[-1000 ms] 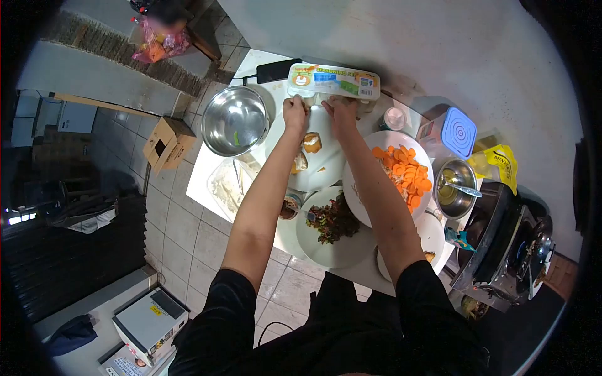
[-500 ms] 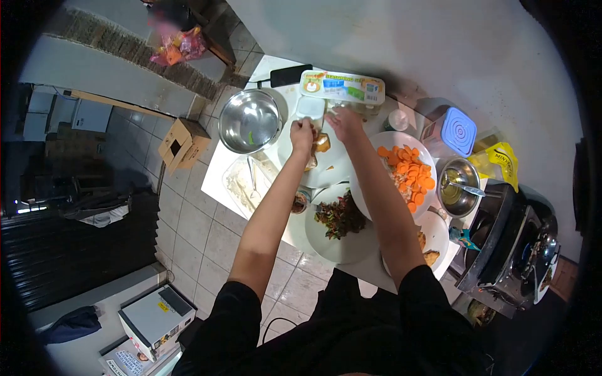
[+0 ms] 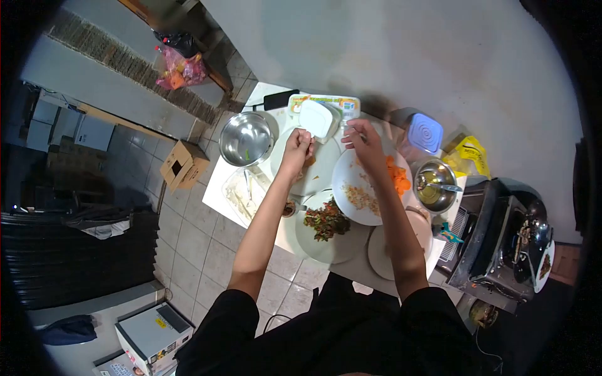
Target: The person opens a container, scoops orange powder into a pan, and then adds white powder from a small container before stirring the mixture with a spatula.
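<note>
Both our hands work over the desk: the left hand is curled shut above the white plate, its grip pinched on something too small for us to make out, while the right hand hovers with fingers loosely apart over the plate of carrot slices, holding nothing we can see. Between and just beyond our hands lies the white egg carton with its lid raised, the steel bowl stands to its left, and the plate of chopped greens sits nearer our body.
</note>
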Tool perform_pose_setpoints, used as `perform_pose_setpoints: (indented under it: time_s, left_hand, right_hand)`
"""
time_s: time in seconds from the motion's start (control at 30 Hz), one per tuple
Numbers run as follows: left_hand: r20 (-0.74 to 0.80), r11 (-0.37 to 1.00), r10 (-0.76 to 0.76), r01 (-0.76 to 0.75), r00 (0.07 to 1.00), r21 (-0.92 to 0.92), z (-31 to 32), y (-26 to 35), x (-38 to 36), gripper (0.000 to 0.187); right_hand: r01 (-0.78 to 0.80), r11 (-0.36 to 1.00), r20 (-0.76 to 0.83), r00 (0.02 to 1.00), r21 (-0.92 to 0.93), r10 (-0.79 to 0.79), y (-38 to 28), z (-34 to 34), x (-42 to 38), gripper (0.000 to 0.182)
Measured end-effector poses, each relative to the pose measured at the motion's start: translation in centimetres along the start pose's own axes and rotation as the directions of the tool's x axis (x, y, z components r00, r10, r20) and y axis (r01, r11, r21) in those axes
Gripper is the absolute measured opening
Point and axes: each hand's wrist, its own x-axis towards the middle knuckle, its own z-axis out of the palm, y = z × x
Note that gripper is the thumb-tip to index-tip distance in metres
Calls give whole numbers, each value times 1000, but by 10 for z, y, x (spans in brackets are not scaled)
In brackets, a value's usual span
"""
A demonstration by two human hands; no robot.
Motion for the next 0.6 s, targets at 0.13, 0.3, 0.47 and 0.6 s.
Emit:
perform_pose_setpoints:
  time_s: [0.13, 0.3, 0.47, 0.6]
  left_hand:
    - [161, 999, 14, -7, 987, -43, 49, 55, -24, 10]
    - [281, 999, -1, -13, 960, 49, 126, 115, -87, 8]
    - [305, 992, 23, -61, 952, 115, 208, 100, -150, 14]
    - [315, 994, -6, -30, 949, 109, 296, 65, -213, 11]
  right_hand:
    - [351, 885, 30, 933, -304, -360, -95, -32, -47, 17]
    - [510, 597, 160, 827, -619, -540, -193, -75, -103, 12]
    - [617, 199, 471, 737, -761, -485, -226, -133, -144, 13]
    - [623, -52, 592, 709, -780, -382, -232, -200, -196, 15]
